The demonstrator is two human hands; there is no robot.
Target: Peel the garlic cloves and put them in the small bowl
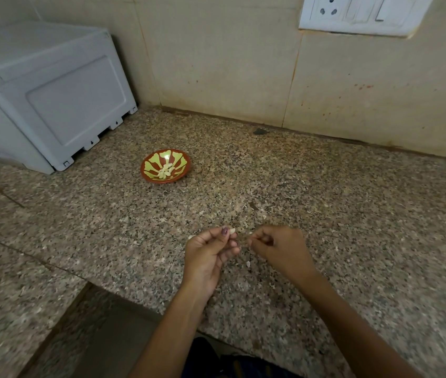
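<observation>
A small red and yellow-green bowl [181,160] stands on the granite counter [339,214], with several peeled garlic cloves [165,171] in its middle. Nearer to me, my left hand [207,255] pinches a pale garlic clove [232,231] between thumb and fingertips. My right hand [273,245] is just to its right, fingers curled, pinching a small pale bit of skin [250,233] at its fingertips. The two hands are a short gap apart, well in front of the bowl.
A grey plastic box [47,105] stands at the back left against the tiled wall. A white socket plate [363,13] is on the wall at top right. A scrap of garlic skin [248,264] lies on the counter between my hands. The counter edge runs below my forearms.
</observation>
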